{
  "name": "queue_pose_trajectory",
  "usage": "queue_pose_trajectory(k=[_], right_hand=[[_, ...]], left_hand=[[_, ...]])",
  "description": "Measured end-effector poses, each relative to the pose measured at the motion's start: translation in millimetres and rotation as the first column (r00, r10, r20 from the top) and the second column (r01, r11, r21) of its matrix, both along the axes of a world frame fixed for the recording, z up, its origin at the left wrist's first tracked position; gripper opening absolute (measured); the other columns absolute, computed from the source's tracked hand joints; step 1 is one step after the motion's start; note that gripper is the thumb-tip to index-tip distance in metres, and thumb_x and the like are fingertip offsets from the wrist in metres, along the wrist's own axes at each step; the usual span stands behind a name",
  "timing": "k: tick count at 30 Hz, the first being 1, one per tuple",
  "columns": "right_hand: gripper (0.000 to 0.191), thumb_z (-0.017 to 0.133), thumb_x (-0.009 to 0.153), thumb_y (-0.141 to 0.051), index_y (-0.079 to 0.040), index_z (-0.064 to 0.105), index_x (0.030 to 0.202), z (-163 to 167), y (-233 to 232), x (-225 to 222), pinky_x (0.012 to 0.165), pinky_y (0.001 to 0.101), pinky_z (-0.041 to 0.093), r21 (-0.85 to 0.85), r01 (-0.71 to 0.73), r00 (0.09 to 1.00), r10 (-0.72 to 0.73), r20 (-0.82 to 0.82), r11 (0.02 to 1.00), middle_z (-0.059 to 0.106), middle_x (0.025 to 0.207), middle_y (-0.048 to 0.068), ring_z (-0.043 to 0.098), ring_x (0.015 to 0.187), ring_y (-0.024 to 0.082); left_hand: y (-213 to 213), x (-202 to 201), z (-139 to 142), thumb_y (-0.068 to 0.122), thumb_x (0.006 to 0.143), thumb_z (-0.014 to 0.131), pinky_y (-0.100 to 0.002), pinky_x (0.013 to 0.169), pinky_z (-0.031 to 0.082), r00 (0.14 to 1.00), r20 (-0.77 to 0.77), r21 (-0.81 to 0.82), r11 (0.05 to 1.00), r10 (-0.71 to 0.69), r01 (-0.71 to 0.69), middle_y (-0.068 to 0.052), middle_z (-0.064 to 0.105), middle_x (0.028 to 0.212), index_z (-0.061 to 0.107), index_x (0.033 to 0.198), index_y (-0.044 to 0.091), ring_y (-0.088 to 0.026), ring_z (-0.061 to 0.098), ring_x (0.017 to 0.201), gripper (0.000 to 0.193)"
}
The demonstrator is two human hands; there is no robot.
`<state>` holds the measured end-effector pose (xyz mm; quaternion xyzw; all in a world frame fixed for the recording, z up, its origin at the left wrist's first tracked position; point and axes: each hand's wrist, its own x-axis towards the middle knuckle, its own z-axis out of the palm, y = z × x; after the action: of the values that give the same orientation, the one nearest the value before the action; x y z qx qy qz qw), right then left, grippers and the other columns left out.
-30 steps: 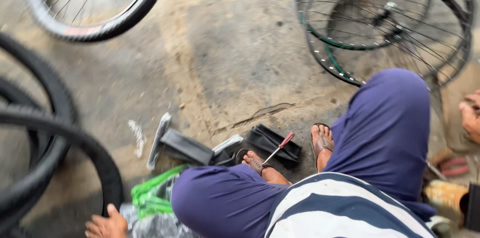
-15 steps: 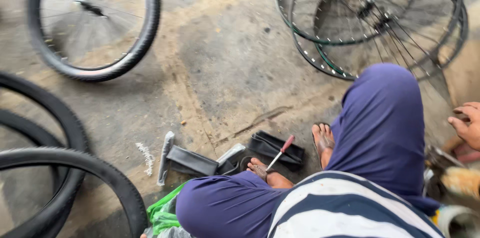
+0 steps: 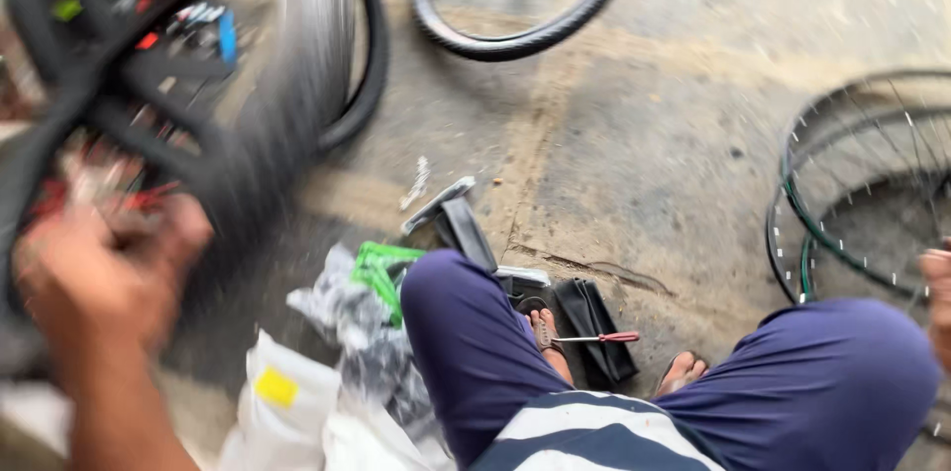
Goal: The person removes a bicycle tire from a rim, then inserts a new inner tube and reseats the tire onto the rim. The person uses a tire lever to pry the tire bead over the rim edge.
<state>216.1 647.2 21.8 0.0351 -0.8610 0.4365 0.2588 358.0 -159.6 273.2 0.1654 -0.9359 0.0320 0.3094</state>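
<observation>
Left hand (image 3: 99,283) blurred, raised against a black tyre (image 3: 287,104); grip cannot be told. Right hand (image 3: 936,303) at frame edge beside wheel rims (image 3: 792,223), mostly cut off, grip unclear.

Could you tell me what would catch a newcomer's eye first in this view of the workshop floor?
The blurred left hand in the near left foreground, raised against a black bicycle tyre, dominates. Below centre, a red-handled screwdriver lies by the person's sandalled foot, and bare spoked rims lie at the right edge, where the right hand barely shows.
</observation>
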Motion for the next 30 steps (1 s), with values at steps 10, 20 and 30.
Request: queue_pose_trajectory(k=[10, 20, 30], right_hand=[[0.027, 0.076, 0.098, -0.002, 0.0, 0.068, 0.124, 133, -143, 0, 0.093, 0.0315, 0.063, -0.019, -0.374, 0.922, 0.369, -0.12, 0.927, 0.059, 0.147, 0.016, 0.07, 0.116, 0.022], [0.025, 0.074, 0.1, -0.006, -0.001, 0.067, 0.124, 61, -114, -21, 0.078, 0.0244, 0.053, -0.628, -0.077, 0.97, 0.205, 0.134, 0.774, 0.07, 0.111, 0.006, 0.067, 0.092, 0.012], [0.05, 0.071, 0.098, -0.047, 0.002, 0.068, 0.107, -91, -194, -3, 0.068, 0.0374, 0.055, -0.598, 0.533, 0.72, 0.051, 0.692, 0.599, 0.071, 0.091, 0.01, 0.066, 0.076, 0.021]], left_hand=[[106, -79, 133, 0.049, 0.105, 0.068, -0.038, 0.078, 0.049, 0.539, -0.766, 0.581, -0.02, -0.35, 0.814, -0.007, 0.061, 0.097, 0.062, 0.112, 0.007, -0.023, 0.062, 0.088, 0.043], [229, -183, 8, 0.042, 0.106, 0.076, -0.037, 0.094, 0.057, 0.634, -0.738, 0.655, -0.473, -0.231, 0.59, -0.006, 0.068, 0.119, 0.059, 0.147, 0.002, -0.019, 0.068, 0.107, 0.06], [329, -230, -106, 0.025, 0.078, 0.084, -0.042, 0.078, 0.066, 0.669, -0.483, 0.796, -0.602, -0.566, 0.065, -0.017, 0.072, 0.103, 0.04, 0.139, -0.005, -0.023, 0.071, 0.086, 0.081]])
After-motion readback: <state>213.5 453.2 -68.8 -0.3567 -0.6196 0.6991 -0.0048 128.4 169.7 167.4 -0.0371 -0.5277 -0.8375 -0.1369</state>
